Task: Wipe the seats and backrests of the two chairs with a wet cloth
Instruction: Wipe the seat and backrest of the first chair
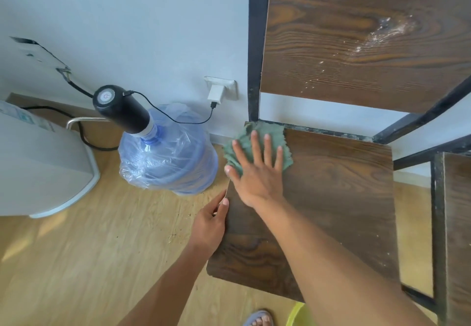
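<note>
Cloth, green and crumpled, lies at the far left corner of the seat, right of centre in the frame, flattened under the right hand, whose fingers are spread wide and pressing down rather than closed around it. Lower left of that, the left hand is clamped on the seat's left edge, thumb on top, fingers hidden beneath.

Several things could go amiss from here, as I judge it. With an open palm the cloth is held only by pressure, so a quick stroke could let it bunch or slide out and drop over the edge to the floor, which shows grit. The backrest, upper right of the frame, carries a pale powdery smear; a wet cloth may spread that into streaks if it is not folded to a fresh face first. At centre left, a water bottle with a pump stands near the chair (its cable runs to a charger in the wall socket), and a wide sweep or a nudged chair could snag it or flick drips there. A second chair shows only at the right edge.
</note>
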